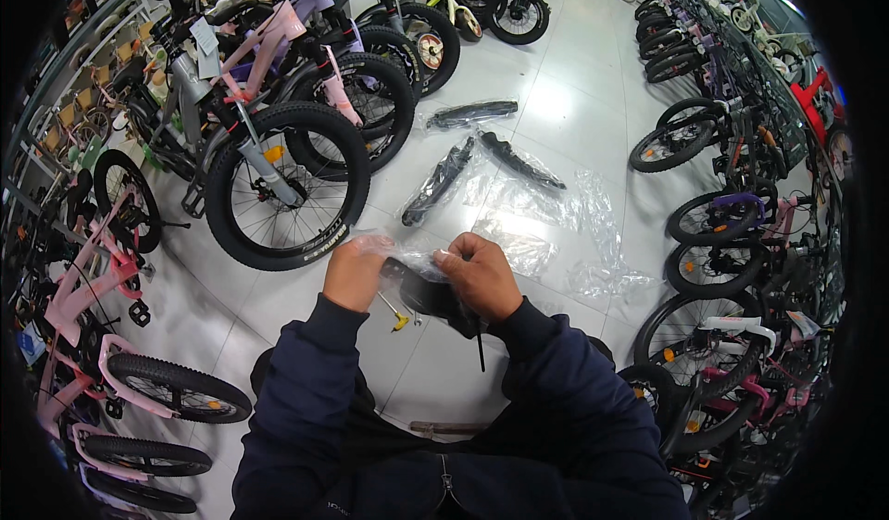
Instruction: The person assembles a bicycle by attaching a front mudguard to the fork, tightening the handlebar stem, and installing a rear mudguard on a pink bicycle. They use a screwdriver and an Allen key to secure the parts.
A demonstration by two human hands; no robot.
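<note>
Between my hands is a clear plastic bag point(414, 251), stretched across a smooth black curved part point(431, 301) that looks like a bicycle mudguard. My left hand point(357, 268) is closed on the bag at its left end. With thumb and fingers pinched, my right hand point(483, 277) grips the bag's right side, close to the black part. A thin black stay point(481, 353) points down below my right hand. On the floor beneath lie a yellow-handled tool point(400, 321) and a small metal wrench point(416, 316), partly hidden by the black part.
Ahead on the tiles lie black parts in clear wrapping point(439, 182) and loose plastic sheets point(597, 233). A fat-tyred bicycle wheel point(289, 187) stands close to my left hand. Rows of bicycles line both sides, with pink frames point(88, 298) at left and more wheels point(699, 335) at right.
</note>
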